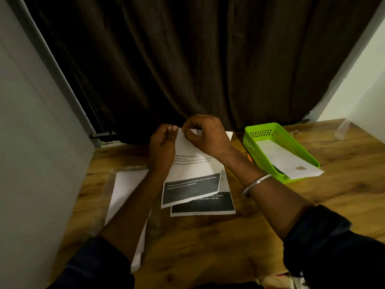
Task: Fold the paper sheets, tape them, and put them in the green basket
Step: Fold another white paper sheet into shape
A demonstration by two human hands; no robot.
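A printed paper sheet (190, 174) with a dark band near its lower edge is lifted off the wooden table. My left hand (164, 142) and my right hand (205, 133) both pinch its far top edge, close together. Under it lies a second printed sheet (208, 205) flat on the table. The green basket (252, 147) stands to the right at the table's back; a folded white paper (285, 159) lies in it and sticks out over its near end. I see no tape.
A stack of blank white sheets (125, 188) in a clear plastic sleeve lies at the left under my left forearm. A dark curtain (198, 59) hangs behind the table. A grey wall (31, 142) borders the left side. Crumpled clear plastic (343, 126) lies far right.
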